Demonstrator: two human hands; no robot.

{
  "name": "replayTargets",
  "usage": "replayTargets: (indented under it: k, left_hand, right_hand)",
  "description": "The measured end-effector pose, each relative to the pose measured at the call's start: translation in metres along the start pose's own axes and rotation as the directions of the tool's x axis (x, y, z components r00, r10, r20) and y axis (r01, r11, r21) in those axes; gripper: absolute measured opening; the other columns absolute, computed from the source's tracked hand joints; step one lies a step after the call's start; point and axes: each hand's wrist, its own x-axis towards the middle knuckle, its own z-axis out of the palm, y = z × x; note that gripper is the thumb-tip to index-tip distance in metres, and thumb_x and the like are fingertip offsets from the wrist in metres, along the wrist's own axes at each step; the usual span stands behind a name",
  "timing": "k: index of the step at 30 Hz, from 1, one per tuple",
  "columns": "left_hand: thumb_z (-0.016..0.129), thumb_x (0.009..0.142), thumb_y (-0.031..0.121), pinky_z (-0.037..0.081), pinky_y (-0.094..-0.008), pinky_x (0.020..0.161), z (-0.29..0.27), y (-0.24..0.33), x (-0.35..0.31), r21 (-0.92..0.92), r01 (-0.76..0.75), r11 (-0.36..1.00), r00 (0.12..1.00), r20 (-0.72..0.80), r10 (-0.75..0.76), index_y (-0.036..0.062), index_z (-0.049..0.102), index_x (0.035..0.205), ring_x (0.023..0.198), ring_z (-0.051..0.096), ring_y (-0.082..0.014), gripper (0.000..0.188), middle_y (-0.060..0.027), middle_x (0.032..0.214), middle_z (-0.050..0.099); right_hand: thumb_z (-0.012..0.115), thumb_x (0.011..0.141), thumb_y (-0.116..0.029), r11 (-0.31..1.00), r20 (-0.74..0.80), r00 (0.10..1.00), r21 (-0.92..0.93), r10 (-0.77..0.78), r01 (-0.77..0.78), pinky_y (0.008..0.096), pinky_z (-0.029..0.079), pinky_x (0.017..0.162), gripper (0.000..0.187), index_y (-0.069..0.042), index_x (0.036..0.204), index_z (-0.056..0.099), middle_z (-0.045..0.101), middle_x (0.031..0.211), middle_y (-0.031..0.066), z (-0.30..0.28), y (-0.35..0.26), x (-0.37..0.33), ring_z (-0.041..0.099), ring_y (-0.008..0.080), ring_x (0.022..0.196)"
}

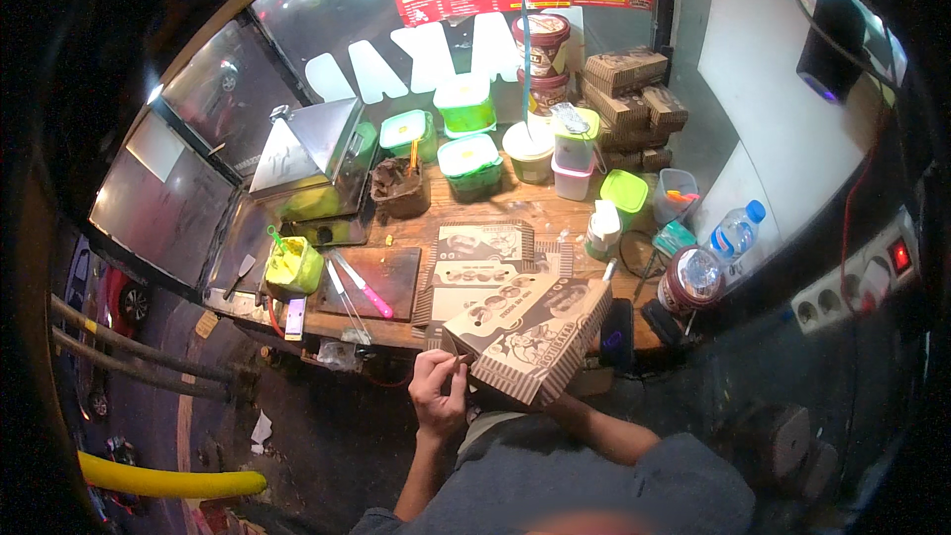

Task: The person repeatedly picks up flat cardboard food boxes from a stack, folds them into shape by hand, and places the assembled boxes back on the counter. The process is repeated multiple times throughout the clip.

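A printed brown cardboard box (pixel 535 327) is tilted in front of my body, over the table's near edge. My left hand (pixel 439 388) is closed on a small flap at the box's left corner, thumb and fingers pinched together. The right forearm (pixel 604 431) runs in under the box from the right. My right hand and its fingers are hidden behind the box, so its grip does not show. Just beyond it, flattened cardboard boxes (pixel 480 238) with the same print lie in a stack on the wooden table (pixel 396 228).
A dark board (pixel 391 267) holds a pink-handled knife (pixel 374 299) and tongs. A yellow tub (pixel 293 266) stands left, by a metal press grill (pixel 307 154). Lidded containers (pixel 471 159) line the back. Folded boxes (pixel 624 74), a water bottle (pixel 735 233) and a power strip (pixel 857 282) are right.
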Motion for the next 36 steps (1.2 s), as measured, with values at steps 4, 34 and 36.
replayTargets:
  k: [4,34,36]
  left_hand:
    - [0.069,0.076,-0.003,0.051,-0.0385,0.075,-0.009,0.007,0.005,0.166,-0.111,0.980,0.980,0.184,0.080,-0.0019,0.068,0.094,0.089,0.062,-0.0309,0.017,-0.0140,0.089,0.063]
    - [0.052,0.094,0.012,0.050,-0.0438,0.084,-0.002,0.020,-0.002,-0.080,-0.036,0.996,0.999,0.022,0.038,-0.0040,0.057,0.119,0.097,0.063,-0.0380,0.030,-0.0226,0.107,0.064]
    - [0.051,0.094,0.010,0.051,-0.0440,0.084,0.002,0.022,0.000,0.020,-0.106,0.994,0.993,-0.040,0.107,-0.0046,0.056,0.121,0.097,0.063,-0.0383,0.031,-0.0235,0.109,0.063]
  right_hand:
    - [0.066,0.090,-0.019,1.000,0.010,1.000,0.007,0.011,-0.011,0.0440,0.049,0.085,0.029,-0.005,0.115,0.062,0.067,0.107,0.0130,-0.008,0.000,-0.003,0.064,0.0318,0.100]
    - [0.074,0.083,-0.009,0.775,-0.046,0.996,0.631,0.077,-0.031,0.0314,0.054,0.077,0.020,0.002,0.099,0.068,0.072,0.091,0.0114,-0.095,-0.058,0.035,0.069,0.0192,0.082]
    - [0.077,0.083,-0.009,0.671,-0.013,0.998,0.741,0.062,-0.032,0.0281,0.053,0.079,0.022,0.001,0.099,0.066,0.070,0.091,0.0077,-0.111,-0.069,0.032,0.065,0.0114,0.086]
